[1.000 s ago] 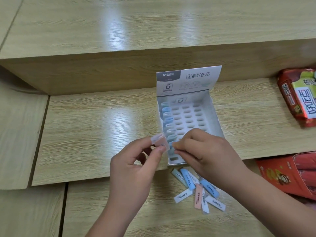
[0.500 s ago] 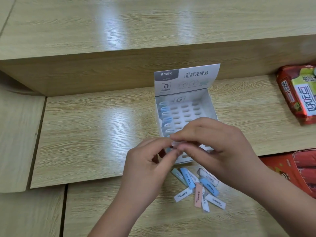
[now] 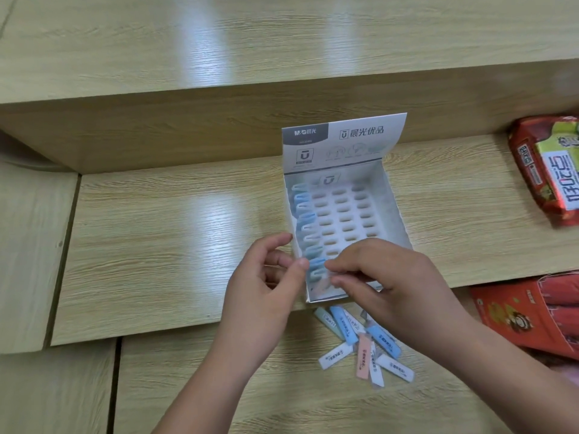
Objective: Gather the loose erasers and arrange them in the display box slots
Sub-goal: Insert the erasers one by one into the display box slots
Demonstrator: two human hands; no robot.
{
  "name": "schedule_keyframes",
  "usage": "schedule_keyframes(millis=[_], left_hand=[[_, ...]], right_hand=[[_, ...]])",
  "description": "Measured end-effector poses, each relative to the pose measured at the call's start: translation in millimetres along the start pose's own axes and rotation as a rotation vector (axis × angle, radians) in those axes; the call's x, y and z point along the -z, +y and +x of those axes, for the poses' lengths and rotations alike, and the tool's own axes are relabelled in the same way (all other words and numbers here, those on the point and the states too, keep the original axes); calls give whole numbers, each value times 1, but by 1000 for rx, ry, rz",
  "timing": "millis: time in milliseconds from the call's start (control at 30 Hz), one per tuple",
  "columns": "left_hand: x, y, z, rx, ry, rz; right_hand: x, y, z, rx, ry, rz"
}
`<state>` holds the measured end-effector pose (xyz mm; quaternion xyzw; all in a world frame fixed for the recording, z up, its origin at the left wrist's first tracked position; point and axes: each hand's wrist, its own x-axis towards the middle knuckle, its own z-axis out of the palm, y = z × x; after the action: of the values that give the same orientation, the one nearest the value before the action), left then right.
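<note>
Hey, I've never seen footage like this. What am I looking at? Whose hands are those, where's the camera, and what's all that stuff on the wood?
There is no machine here: a person works with two bare hands. The picture comes from a wide-angle camera worn on the person's head, looking forward and down, so both arms enter from the bottom.

On a wooden shelf stands a white display box with its lid flap up. Its left column of slots holds erasers, blue and pale; the other slots look empty.

The right hand appears to pinch a pink eraser at the box's near left corner, though that spot is blurred. The left hand has its fingertips by the box's left wall; whether it holds the box is unclear.

Loose erasers lie piled in front of the box. Red snack packs lie at the right.
</note>
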<state>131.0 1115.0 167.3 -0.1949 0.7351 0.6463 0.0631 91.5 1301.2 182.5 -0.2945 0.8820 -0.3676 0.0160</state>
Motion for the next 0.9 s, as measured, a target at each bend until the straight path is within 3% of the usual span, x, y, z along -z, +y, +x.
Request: schedule_keyframes(millis=[300, 500, 600, 767, 900], left_hand=[[1, -4, 1, 14, 13, 5], [-2, -4, -2, -14, 43, 7], [-3, -5, -18, -91, 99, -56], [-7, -37, -64, -115, 163, -104], [-27, -86, -82, 20, 69, 34]], right_hand=[[9, -2, -4, 252, -104, -388], [11, 7, -19, 320, -205, -554], [7, 14, -39, 279, -77, -438], [3, 27, -95, 148, 360, -407], [-9, 38, -150, -61, 412, -376]])
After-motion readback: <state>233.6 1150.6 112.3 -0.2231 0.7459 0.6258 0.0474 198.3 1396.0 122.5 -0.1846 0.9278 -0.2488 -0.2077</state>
